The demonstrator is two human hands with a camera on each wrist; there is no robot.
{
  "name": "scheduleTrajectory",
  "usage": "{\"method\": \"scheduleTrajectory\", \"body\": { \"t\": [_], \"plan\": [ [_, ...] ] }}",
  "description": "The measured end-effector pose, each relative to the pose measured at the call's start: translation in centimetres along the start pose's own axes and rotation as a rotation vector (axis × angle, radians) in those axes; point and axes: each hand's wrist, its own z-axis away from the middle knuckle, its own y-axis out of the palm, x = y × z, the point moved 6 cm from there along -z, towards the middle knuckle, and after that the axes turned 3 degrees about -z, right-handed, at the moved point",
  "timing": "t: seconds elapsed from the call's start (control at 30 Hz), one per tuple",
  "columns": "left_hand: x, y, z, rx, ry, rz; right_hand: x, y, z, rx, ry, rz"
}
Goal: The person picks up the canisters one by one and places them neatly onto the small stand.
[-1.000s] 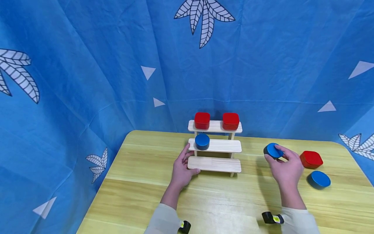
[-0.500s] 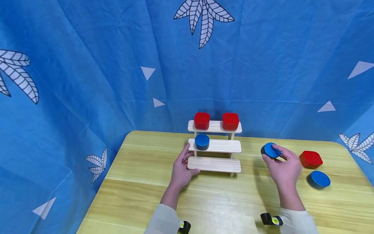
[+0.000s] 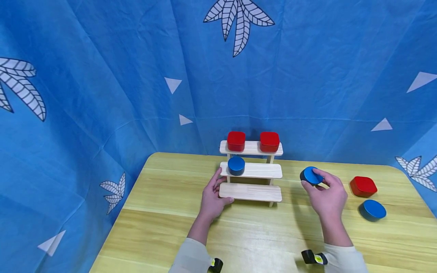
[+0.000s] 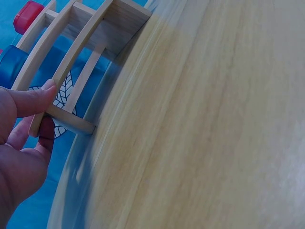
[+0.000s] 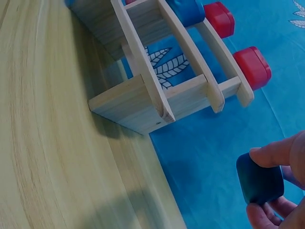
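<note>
Blue fabric (image 3: 136, 76) printed with white leaves and triangles hung behind a pale wood-grain worktop (image 3: 263, 235). On it stood a three-tier pale wooden rack (image 3: 250, 192), its boards running lengthwise from left to right. Right hand (image 3: 328, 198): thumb and fingers pinched a glossy blue squat cylinder (image 3: 310, 175) by its sides, round face up, raised off the worktop. Key relation: this cylinder lay to the right of the rack, well apart from it, and in the head view about level with the middle board, so the board's long axis pointed roughly at it. Nearest to the rack's right end was the right hand. Left hand (image 3: 212, 200): at the opposite end, thumb and fingers gripping the left tip of the lowest board. A second blue cylinder (image 3: 236, 166) sat toward the left of the middle board; two red rounded-square blocks (image 3: 236, 141) (image 3: 269, 141) sat apart on the top one. Farther right on the worktop, beyond the right hand: a third red block (image 3: 363, 186), with another blue cylinder (image 3: 372, 210) just beside it, nearer the person.
</note>
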Motion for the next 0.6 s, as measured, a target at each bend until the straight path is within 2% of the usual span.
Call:
{"method": "scheduleTrajectory", "body": {
  "t": [0.17, 0.6],
  "plan": [
    [-0.1, 0.0, 0.0, -0.001, 0.004, -0.005, 0.3, 0.1, 0.1, 0.013, 0.010, -0.005],
    [0.1, 0.0, -0.1, -0.002, -0.005, -0.001, 1.2, 0.4, 0.1, 0.017, -0.045, -0.045]
  ]
}}
